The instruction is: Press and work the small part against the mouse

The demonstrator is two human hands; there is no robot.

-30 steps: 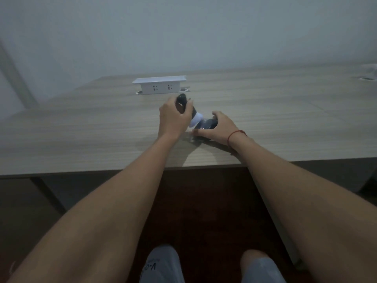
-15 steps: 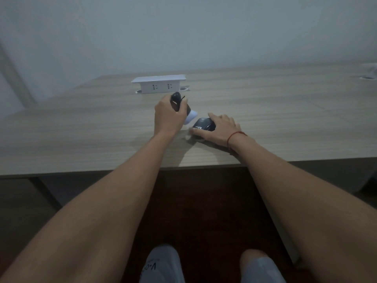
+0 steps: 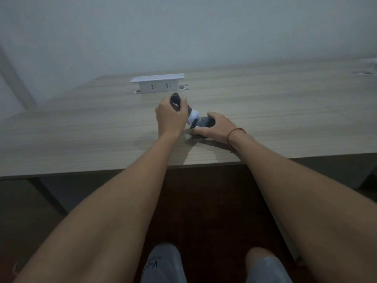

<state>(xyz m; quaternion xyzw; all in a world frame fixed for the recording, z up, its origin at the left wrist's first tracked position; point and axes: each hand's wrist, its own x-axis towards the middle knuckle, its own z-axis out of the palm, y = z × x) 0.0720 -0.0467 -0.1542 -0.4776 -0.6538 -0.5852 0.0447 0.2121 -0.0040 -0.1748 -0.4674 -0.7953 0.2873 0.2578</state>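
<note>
Black and glossy, the small handheld device sits clamped in the grip of the left hand, fingers curled round its body so that only the rounded top shows above the knuckles; a white part juts from below the hand towards the right. Just beside it, the right hand holds a dark rounded object against the wooden surface, thumb and fingers wrapped round its sides. Both things lie near the front edge of the surface, about midway along it. The device looks light, stiff and smooth, probably slippery, so the narrow waist seems the surest place to hold. Pale lettering on the dark object is too blurred to read. A red string circles the right wrist. Further back stands a white socket box. Below, grey shorts bear "V-O", partly cut off.
</note>
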